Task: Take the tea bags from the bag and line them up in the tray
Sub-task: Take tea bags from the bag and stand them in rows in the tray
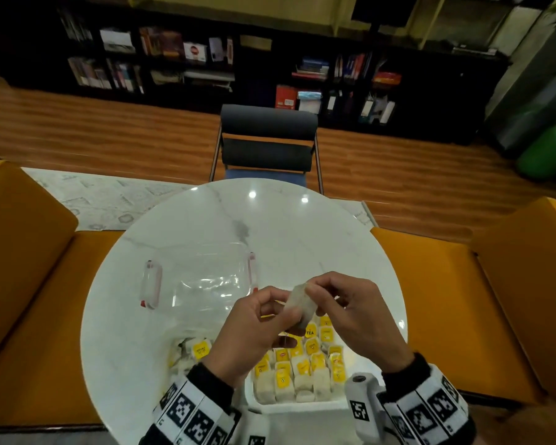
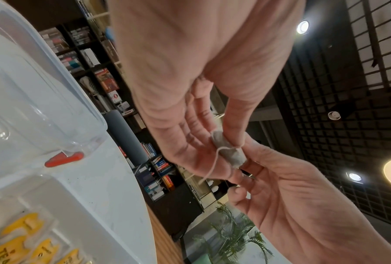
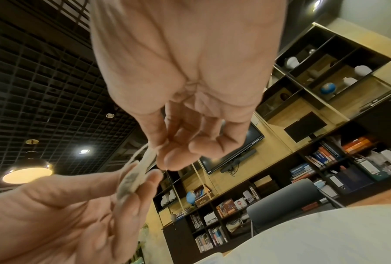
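Observation:
Both hands hold one pale tea bag [image 1: 299, 305] in the air above the tray. My left hand [image 1: 288, 314] pinches its lower part between thumb and fingers, and my right hand [image 1: 312, 290] pinches its top end. In the left wrist view the tea bag [image 2: 229, 151] trails a loose string [image 2: 212, 166]. The right wrist view has the tea bag [image 3: 133, 176] edge-on between the fingertips of both hands. The white tray [image 1: 302, 407] at the table's near edge holds rows of tea bags with yellow tags [image 1: 302, 364]. A clear plastic bag [image 1: 190, 348] with a few tea bags lies left of the tray.
A clear container lid with red clips [image 1: 199, 277] lies on the round white marble table [image 1: 270, 220] beyond the hands. A dark chair [image 1: 267, 139] stands at the far side. Orange seats [image 1: 29, 252] flank the table. Bookshelves line the back wall.

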A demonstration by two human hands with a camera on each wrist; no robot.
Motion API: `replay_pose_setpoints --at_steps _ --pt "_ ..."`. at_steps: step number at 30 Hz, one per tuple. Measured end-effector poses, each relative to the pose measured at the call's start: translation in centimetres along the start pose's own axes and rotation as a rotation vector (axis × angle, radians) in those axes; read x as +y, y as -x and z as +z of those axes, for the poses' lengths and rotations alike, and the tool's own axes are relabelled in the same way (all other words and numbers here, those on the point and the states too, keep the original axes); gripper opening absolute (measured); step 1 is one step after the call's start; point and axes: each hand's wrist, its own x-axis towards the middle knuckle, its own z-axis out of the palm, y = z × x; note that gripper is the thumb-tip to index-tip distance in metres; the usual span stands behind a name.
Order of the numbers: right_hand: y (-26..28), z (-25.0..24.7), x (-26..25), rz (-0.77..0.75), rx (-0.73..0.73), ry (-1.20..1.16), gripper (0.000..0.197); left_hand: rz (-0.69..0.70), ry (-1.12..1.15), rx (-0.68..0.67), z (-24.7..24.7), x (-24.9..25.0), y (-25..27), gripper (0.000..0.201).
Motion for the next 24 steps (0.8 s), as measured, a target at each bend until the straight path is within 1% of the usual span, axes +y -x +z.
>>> replay_pose_setpoints --at_steps 2,3,5,9,11,14,16,18,20,22,24 --pt "-0.3 0.1 -0.2 0.003 -0.022 -0.021 0.012 0.018 -0.014 -0.006 0.0 0.3 0.0 0.031" --pt "-0.4 0.1 -0.3 -0.006 -0.034 -0.015 0.012 0.035 -0.018 0.000 0.0 0.6 0.1 0.035" --pt "-0.7 0.1 -0.5 -0.033 -0.043 0.003 0.012 0.072 -0.032 0.011 0.0 1.0 0.2 0.037" --pt "-1.3 -0.2 -0.5 -0.050 -0.067 0.031 0.013 0.125 -0.141 0.033 0.4 1.1 -0.2 0.039" --pt "-1.5 -0.6 -0.5 -0.047 -0.074 0.040 0.011 0.122 -0.157 0.048 0.8 1.2 -0.5 0.037" --pt "-1.7 -1.4 -0.3 -0.030 -0.074 0.037 0.009 0.160 -0.222 0.058 1.4 1.1 -0.9 0.024" --pt "-1.6 -1.8 -0.1 -0.012 -0.075 0.033 0.009 0.160 -0.241 0.046 1.7 0.8 -1.1 0.018" --pt "-1.3 -2.1 0.2 0.012 -0.058 0.001 0.007 0.143 -0.231 0.055 2.1 0.7 -1.2 0.016" --pt "-0.9 -2.2 0.5 0.066 -0.035 -0.062 0.008 0.120 -0.199 0.074 2.4 0.6 -1.1 0.015" --pt "-0.5 -2.2 0.8 0.124 -0.043 -0.117 0.013 0.104 -0.175 0.096 2.7 0.4 -1.1 0.014" --pt "-0.2 -2.1 1.1 0.134 -0.064 -0.136 0.015 0.114 -0.195 0.102 3.0 0.3 -1.1 0.013"
